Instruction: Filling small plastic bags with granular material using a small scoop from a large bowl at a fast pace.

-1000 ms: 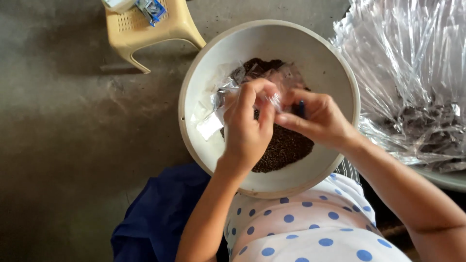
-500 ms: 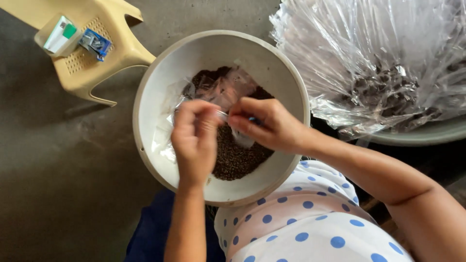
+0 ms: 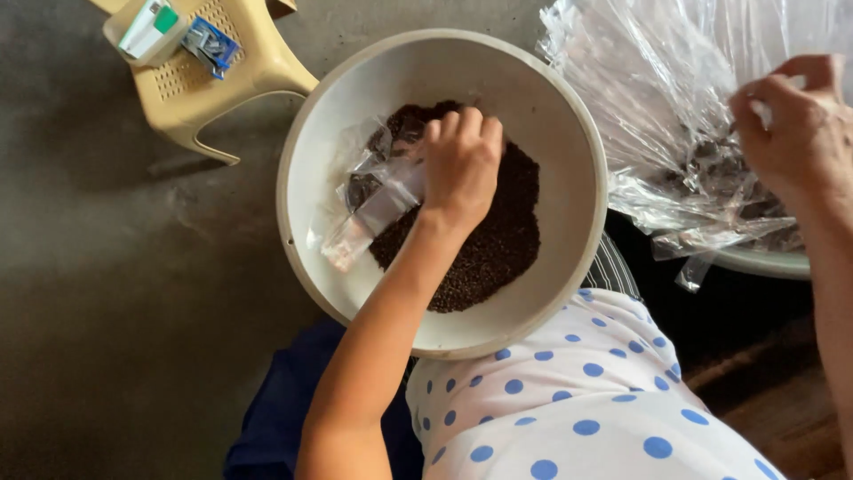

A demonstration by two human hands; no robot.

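Note:
A wide white bowl (image 3: 597, 191) sits on my lap and holds a heap of small dark grains (image 3: 498, 244). My left hand (image 3: 462, 164) reaches into it, fingers curled down over a small clear plastic bag (image 3: 373, 209) that lies on the grains. My right hand (image 3: 795, 124) is off to the right, above a big pile of crinkled clear plastic bags (image 3: 657, 98). Its fingers are pinched together on the plastic there. Some of those bags show dark contents.
The pile of bags rests in a second pale basin (image 3: 755, 262) at the right edge. A tan plastic stool (image 3: 204, 89) at the upper left carries a green-and-white box (image 3: 149, 28) and a blue packet (image 3: 211, 44). Grey concrete floor (image 3: 115, 293) lies to the left.
Both hands were together over the bowl on a small bag. My right hand has moved away to the bag pile at the right, and my left hand has dropped onto the grains.

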